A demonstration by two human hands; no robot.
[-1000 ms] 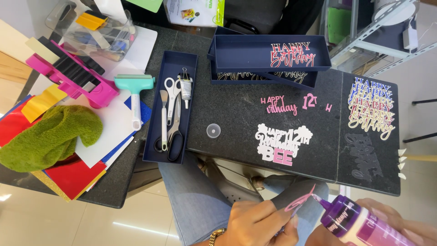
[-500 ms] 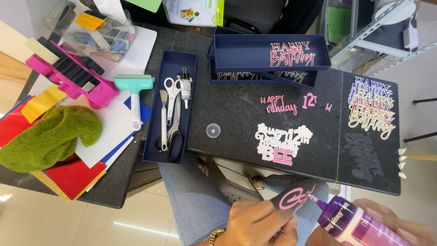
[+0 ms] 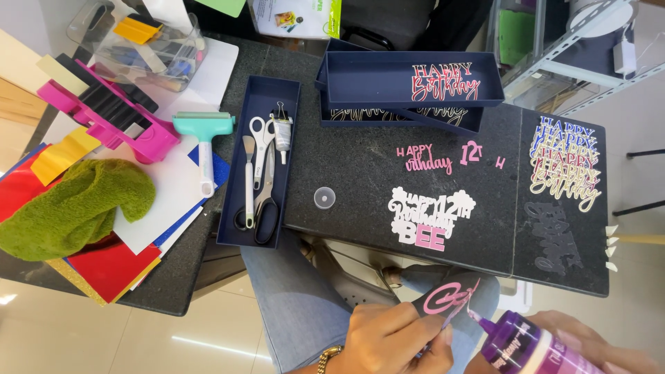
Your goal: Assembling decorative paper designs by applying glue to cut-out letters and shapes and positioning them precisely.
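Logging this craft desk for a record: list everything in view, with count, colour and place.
pink cutout: 1, pink, in left hand over lap
glue bottle: 1, purple, in right hand, nozzle at cutout
black board: 1, centre
paper lettering: several, white, pink, mixed, on board
navy trays: 2 stacked, top centre
long tray: 1, navy, holding scissors and tools
clear cap: 1, on board
roller: 1, teal, left of long tray
green cloth: 1, far left
coloured sheets: stack, under cloth
left hand: 1, bottom centre
right hand: 1, bottom right
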